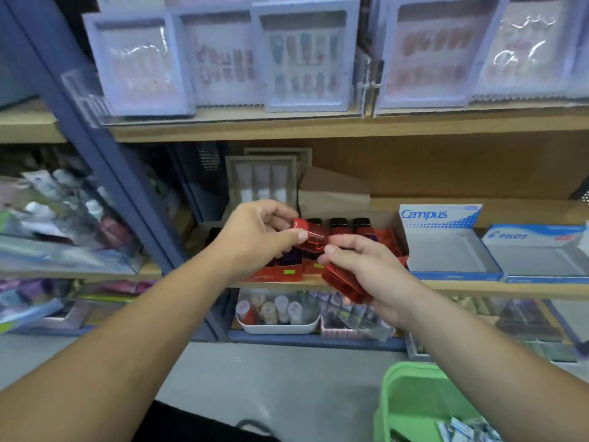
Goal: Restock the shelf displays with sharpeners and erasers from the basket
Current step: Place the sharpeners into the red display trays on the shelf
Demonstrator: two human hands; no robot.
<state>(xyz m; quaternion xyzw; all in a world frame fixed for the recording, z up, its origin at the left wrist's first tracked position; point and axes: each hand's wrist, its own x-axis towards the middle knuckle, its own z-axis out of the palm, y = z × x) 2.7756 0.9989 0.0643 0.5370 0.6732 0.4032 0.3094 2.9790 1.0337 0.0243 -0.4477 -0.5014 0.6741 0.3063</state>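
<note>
1. Left hand (258, 237): fingers curled, thumb and fingertips pinching one red translucent sharpener (310, 238).
2. Right hand (371, 271): wrapped round a small stack of red sharpeners (345, 287). Its thumb tip touches the single one in the left hand.
3. Red display box (277, 274): on the shelf just beyond and under both hands, partly filled, with black-capped items in the back row.
4. Green basket (411, 406): below the right forearm. It holds small wrapped packets, probably erasers, but they are blurred.
5. Campus box (446, 250): just right of the right hand, looks empty.
6. Risk: the single sharpener is held by fingertips only, in mid-air. The slick plastic could slip and fall past the shelf edge.
7. Risk: the stack is tilted in the right hand, so pulling one off may spill the rest.
8. Risk: the display box is crowded, and pushing a piece in could knock over the back row.
</note>
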